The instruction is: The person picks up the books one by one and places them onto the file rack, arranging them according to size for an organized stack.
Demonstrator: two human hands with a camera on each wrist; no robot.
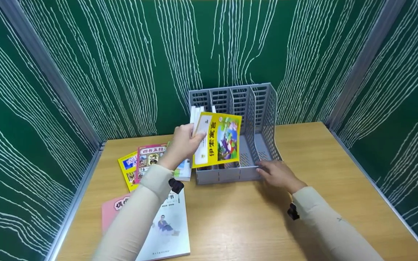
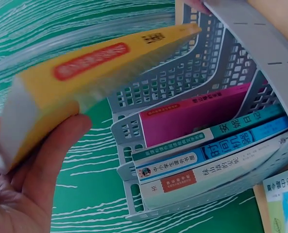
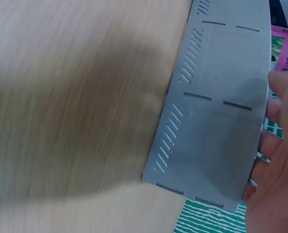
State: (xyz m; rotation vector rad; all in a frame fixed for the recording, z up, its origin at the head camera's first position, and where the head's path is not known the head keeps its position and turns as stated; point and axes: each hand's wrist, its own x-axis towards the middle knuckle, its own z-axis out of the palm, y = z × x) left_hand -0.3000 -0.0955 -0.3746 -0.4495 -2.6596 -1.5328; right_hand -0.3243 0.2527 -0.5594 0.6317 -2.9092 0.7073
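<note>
Trouble ahead?

Possibly: left hand [image 1: 185, 144] pinches the yellow book [image 1: 224, 140], tilted beyond its thumb; lowered crooked, it might catch a divider [image 1: 251, 116]. Right hand [image 1: 279, 175] grips the rack [image 1: 227, 175] under its fingers.

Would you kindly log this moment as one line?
left grip: holds yellow book; right grip: holds front edge of gray rack; rack: several books inside; table: more books left of rack
</note>
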